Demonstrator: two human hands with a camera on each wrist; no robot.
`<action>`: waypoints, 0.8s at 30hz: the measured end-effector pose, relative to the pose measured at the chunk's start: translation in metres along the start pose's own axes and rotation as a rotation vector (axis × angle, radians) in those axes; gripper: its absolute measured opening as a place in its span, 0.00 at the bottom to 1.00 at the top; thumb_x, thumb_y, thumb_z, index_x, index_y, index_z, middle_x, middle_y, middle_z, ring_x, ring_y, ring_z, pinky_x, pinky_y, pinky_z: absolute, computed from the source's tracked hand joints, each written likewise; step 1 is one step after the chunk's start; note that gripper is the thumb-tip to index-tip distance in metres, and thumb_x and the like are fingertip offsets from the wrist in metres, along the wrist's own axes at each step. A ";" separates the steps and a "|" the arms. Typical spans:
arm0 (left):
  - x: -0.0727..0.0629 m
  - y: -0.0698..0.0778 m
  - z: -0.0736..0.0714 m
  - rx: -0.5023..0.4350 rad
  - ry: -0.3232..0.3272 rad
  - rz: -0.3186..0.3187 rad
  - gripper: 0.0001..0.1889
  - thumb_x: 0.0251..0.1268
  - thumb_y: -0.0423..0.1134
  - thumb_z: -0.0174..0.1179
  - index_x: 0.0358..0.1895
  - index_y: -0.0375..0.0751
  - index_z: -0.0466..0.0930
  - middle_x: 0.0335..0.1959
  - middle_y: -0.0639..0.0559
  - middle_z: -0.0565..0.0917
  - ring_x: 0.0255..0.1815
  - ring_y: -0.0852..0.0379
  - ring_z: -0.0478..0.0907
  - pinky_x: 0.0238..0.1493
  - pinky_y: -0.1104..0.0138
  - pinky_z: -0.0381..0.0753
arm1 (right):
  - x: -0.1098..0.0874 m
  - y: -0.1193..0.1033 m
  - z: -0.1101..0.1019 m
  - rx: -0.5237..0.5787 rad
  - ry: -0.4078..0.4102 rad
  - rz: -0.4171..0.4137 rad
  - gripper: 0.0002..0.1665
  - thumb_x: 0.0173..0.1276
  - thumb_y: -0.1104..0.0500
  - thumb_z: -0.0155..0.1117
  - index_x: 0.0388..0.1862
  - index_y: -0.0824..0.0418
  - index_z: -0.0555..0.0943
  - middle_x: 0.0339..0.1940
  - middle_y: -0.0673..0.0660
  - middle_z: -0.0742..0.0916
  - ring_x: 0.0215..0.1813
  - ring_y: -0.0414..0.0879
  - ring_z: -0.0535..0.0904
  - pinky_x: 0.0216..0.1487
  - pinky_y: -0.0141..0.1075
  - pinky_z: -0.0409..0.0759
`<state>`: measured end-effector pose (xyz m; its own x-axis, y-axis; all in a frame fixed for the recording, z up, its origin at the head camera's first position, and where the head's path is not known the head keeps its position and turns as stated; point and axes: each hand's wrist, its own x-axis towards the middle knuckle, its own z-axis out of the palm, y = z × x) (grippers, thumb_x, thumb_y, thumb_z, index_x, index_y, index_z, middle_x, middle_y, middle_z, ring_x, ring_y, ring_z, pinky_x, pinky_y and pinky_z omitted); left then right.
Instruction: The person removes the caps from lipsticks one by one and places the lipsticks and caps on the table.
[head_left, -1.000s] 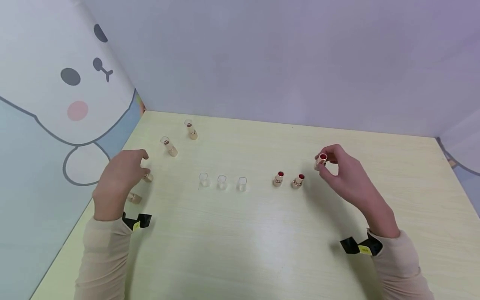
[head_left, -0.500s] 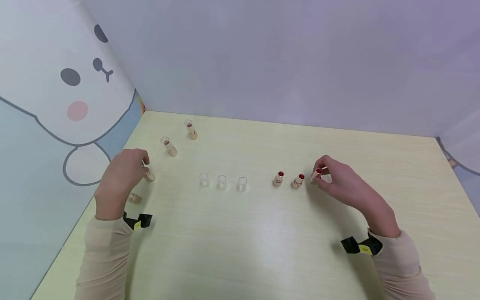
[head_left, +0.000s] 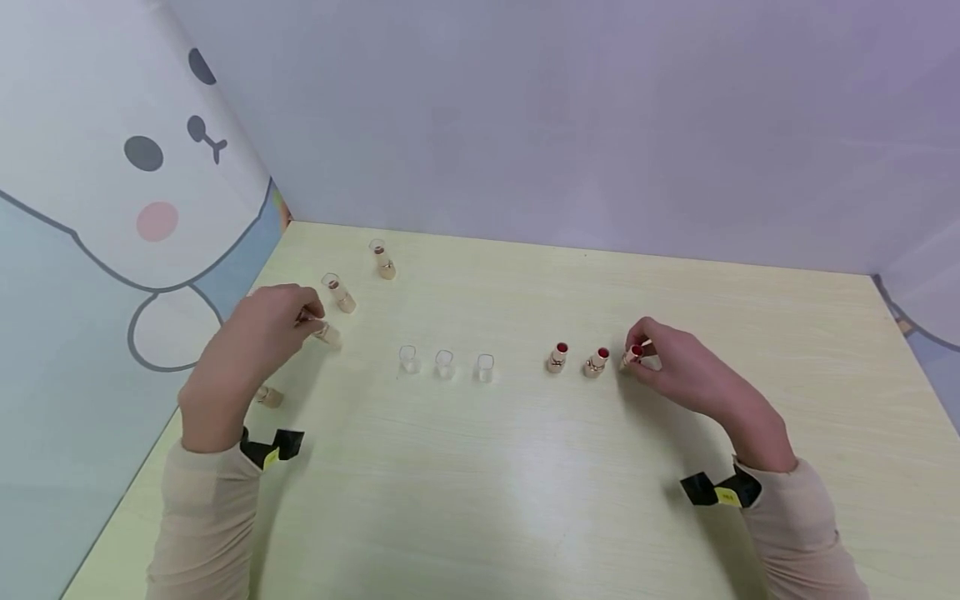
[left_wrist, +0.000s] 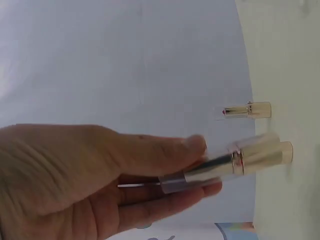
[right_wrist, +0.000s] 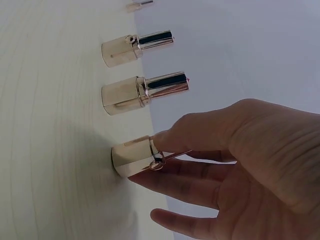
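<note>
In the head view my left hand (head_left: 258, 358) pinches a gold lipstick (head_left: 327, 335) under a clear cap, between thumb and fingers. The left wrist view shows this lipstick (left_wrist: 210, 171) tilted and slightly blurred, a capped one behind it. At the right, my right hand (head_left: 678, 367) grips an uncapped lipstick (head_left: 632, 357) with a red tip. Its gold base (right_wrist: 134, 156) is at the table surface in the right wrist view, the upper tube partly hidden by the thumb. Two uncapped lipsticks, a nearer one (head_left: 596, 363) and a farther one (head_left: 557, 358), stand to its left.
Three clear caps stand in a row mid-table, the middle cap (head_left: 444, 365) among them. Two capped lipsticks, one (head_left: 341, 296) and another (head_left: 384, 262), stand at the back left. Another lipstick (head_left: 269, 397) is partly hidden by my left wrist. A pale wall (head_left: 570, 125) borders the table's back.
My left hand has moved right with its lipstick, away from the left edge. My right hand has lowered its lipstick toward me and leftward, beside the two uncapped ones.
</note>
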<state>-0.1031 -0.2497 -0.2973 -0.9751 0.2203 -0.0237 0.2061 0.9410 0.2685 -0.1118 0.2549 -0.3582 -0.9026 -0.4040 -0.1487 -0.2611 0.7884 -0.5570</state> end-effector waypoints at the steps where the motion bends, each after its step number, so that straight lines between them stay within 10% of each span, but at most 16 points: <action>1: 0.000 0.003 -0.001 -0.011 0.006 0.032 0.04 0.68 0.27 0.65 0.41 0.34 0.87 0.36 0.44 0.86 0.34 0.51 0.77 0.38 0.59 0.77 | 0.000 0.000 0.000 0.000 0.001 -0.004 0.12 0.73 0.64 0.67 0.50 0.62 0.75 0.48 0.57 0.86 0.59 0.62 0.85 0.59 0.56 0.83; 8: -0.003 0.020 0.001 -0.050 0.161 0.246 0.05 0.66 0.30 0.70 0.40 0.43 0.87 0.38 0.54 0.87 0.38 0.57 0.81 0.40 0.60 0.81 | 0.000 0.001 0.001 0.005 -0.005 -0.008 0.11 0.73 0.64 0.67 0.49 0.61 0.75 0.47 0.57 0.86 0.59 0.63 0.86 0.59 0.56 0.83; 24: 0.003 0.042 0.010 -0.078 0.423 0.497 0.09 0.60 0.28 0.74 0.41 0.40 0.87 0.41 0.54 0.88 0.40 0.59 0.85 0.45 0.71 0.81 | 0.001 0.003 0.002 -0.022 -0.021 -0.007 0.11 0.73 0.64 0.65 0.50 0.61 0.74 0.47 0.58 0.87 0.55 0.58 0.85 0.54 0.51 0.82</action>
<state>-0.0966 -0.2072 -0.2959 -0.7164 0.4892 0.4974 0.6494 0.7282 0.2190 -0.1130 0.2559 -0.3613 -0.8933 -0.4193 -0.1619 -0.2756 0.7955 -0.5397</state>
